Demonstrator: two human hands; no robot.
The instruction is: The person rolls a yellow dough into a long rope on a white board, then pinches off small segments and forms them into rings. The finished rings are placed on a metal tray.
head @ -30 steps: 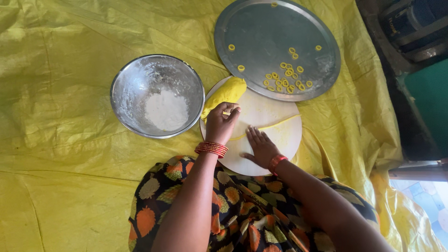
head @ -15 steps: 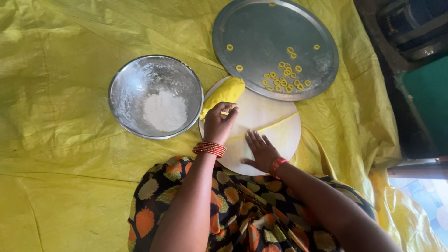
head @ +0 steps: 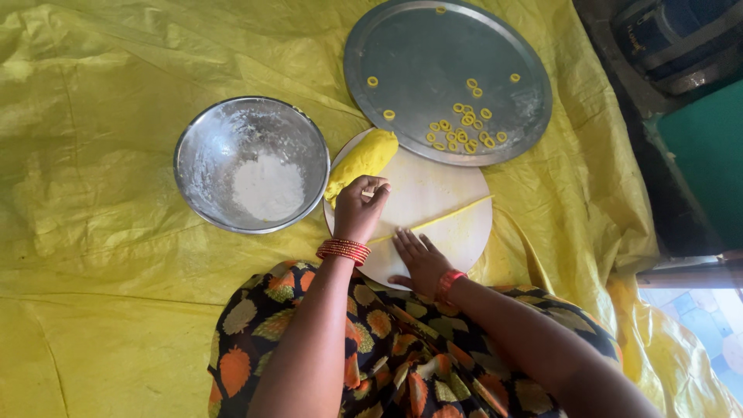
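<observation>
A round white board (head: 445,186) lies on the yellow sheet in front of me. A lump of yellow dough (head: 361,161) rests on its upper left edge. A long thin yellow dough rope (head: 441,220) stretches across the board. My left hand (head: 359,210) is curled with fingertips pinched beside the dough lump, over the rope's left end. My right hand (head: 418,259) lies flat, fingers spread, on the rope near the board's lower edge.
A steel bowl (head: 203,147) holding white flour (head: 268,187) sits left of the board. A large steel tray (head: 410,46) behind the board carries several small yellow dough rings (head: 463,128). The yellow plastic sheet (head: 93,255) covers the floor; dark objects stand at far right.
My right hand has slid slightly along the rope. My left hand stays pinched by the dough lump. The view has shifted a little.
</observation>
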